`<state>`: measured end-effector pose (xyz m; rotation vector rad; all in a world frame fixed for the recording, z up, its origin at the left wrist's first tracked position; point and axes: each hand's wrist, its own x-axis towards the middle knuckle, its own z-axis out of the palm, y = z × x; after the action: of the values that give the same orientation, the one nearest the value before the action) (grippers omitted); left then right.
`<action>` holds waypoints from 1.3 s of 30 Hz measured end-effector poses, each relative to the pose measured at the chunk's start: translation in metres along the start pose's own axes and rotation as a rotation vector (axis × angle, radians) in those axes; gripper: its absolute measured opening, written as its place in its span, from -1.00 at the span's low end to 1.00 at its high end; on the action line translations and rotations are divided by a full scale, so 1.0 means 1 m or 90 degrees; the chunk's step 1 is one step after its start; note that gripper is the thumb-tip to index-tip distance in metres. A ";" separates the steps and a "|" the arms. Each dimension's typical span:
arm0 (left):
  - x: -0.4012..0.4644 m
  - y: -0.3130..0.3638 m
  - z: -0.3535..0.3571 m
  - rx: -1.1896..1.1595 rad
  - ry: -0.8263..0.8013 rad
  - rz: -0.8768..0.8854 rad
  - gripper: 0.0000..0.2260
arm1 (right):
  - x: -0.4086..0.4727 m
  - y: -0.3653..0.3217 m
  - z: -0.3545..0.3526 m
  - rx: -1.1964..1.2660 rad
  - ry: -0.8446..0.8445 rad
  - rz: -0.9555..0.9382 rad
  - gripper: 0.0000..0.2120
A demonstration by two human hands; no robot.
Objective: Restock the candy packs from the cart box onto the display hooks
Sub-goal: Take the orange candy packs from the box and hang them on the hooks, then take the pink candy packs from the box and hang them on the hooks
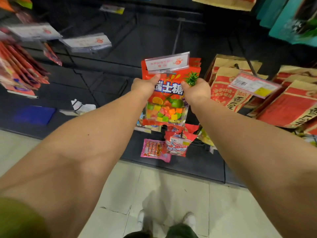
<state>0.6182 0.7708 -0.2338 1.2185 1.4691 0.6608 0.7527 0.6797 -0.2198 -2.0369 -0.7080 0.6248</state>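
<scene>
Right now you hold a red candy pack [165, 98] upright at a display hook, its top edge tucked just under the clear price tag [167, 63] at the hook's end. More red packs [195, 63] hang behind it on the same hook. Your left hand [143, 86] grips the pack's left edge, thumb pressed on the front, fingers curled behind. Your right hand [196, 91] pinches the right edge, thumb on the front, and something green and spiky [191, 79] pokes out above it. Below the pack hang a pink packet [155, 150] and a red-and-white bag [178, 143]. To your right sit brown-and-red paper bags [228, 88] with a price label [253, 85] in front. Far left, red packets [18, 69] hang, blurred. Your white shoes [188, 219] stand on pale floor tiles [171, 184].
</scene>
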 end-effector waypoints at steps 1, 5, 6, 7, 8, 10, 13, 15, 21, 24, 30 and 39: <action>0.002 -0.001 0.000 0.016 -0.004 0.004 -0.32 | 0.000 -0.001 0.000 0.002 0.003 0.002 -0.59; -0.003 -0.010 -0.001 0.078 -0.034 0.004 -0.26 | -0.009 0.005 0.001 0.008 0.007 0.019 -0.51; -0.005 -0.014 -0.002 0.099 -0.030 0.000 -0.23 | -0.014 0.009 0.001 0.009 0.013 0.021 -0.48; -0.009 -0.019 -0.003 0.118 -0.026 -0.007 -0.19 | -0.019 0.013 -0.001 0.009 0.019 0.024 -0.45; -0.014 -0.022 -0.005 0.139 -0.017 -0.014 -0.16 | -0.024 0.017 -0.003 0.005 0.021 0.030 -0.43; -0.025 -0.028 -0.005 0.186 0.009 -0.012 -0.15 | -0.035 0.026 -0.007 -0.008 0.018 0.036 -0.41; -0.046 -0.035 -0.001 0.314 0.056 0.047 -0.22 | -0.050 0.040 -0.018 -0.073 -0.008 -0.001 -0.40; -0.065 -0.039 0.004 0.412 0.082 0.128 -0.28 | -0.062 0.050 -0.030 -0.151 -0.033 -0.040 -0.39; -0.135 -0.037 0.049 0.683 -0.087 0.312 -0.30 | -0.095 0.093 -0.099 -0.452 -0.046 -0.126 -0.32; -0.193 -0.028 0.099 0.721 -0.150 0.387 -0.30 | -0.114 0.127 -0.165 -0.535 -0.015 -0.118 -0.31; -0.352 -0.030 0.241 0.755 -0.268 0.536 -0.29 | -0.179 0.226 -0.345 -0.564 0.081 0.004 -0.35; -0.543 -0.041 0.418 0.753 -0.435 0.733 -0.31 | -0.289 0.351 -0.555 -0.491 0.235 0.206 -0.33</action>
<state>0.9484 0.1712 -0.1856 2.8914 0.3344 -0.0862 0.9985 0.0057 -0.1947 -2.9161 -0.4254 0.1232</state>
